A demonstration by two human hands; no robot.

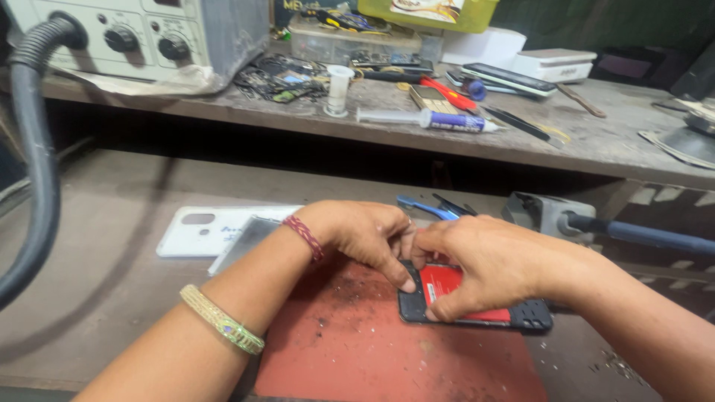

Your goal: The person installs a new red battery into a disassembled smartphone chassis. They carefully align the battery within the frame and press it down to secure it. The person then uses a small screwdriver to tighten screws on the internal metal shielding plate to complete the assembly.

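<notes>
1. An opened phone, its back off and a red battery showing, lies flat on a red work mat at the front of the counter.
2. The left hand comes in from the left; its fingers curl down and press on the phone's top left corner, pinching at the edge there.
3. The right hand lies over the phone's upper half, thumb pressed onto the red battery, fingers bent and touching the left hand's; it grips the phone rather than lying slack.
4. Only the phone's lower edge and right end show beyond the hands.
5. Just behind the hands lie blue-handled tweezers; to the right rests a grey tool with a blue handle.
6. To the left, well apart from the phone, a white phone back cover lies beside a grey flat panel partly hidden by the left wrist.
7. On the raised shelf behind are a syringe, a small white bottle, a red-handled tool and a grey station with knobs, its black hose hanging down the left.
</notes>
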